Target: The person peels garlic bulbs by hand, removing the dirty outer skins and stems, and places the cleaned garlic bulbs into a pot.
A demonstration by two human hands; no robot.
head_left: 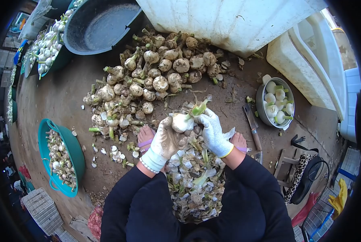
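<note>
Both my hands wear white work gloves, the left one soiled brown. My left hand (165,138) is closed around the side of a white garlic bulb (180,122) with a green stem pointing up and right. My right hand (213,132) pinches at the stem and the loose skin beside it. Below lies a heap of peeled garlic skins (196,181) between my legs. Just beyond my hands, a large pile of dirty untrimmed garlic bulbs (160,83) covers the floor.
At right sits a metal pot (261,105) of peeled bulbs, with a knife (252,123) beside it. A teal basin (76,147) of small bulbs stands left. A black tub (103,50) and large white containers (229,20) are at the back. A small stool (286,165) is right.
</note>
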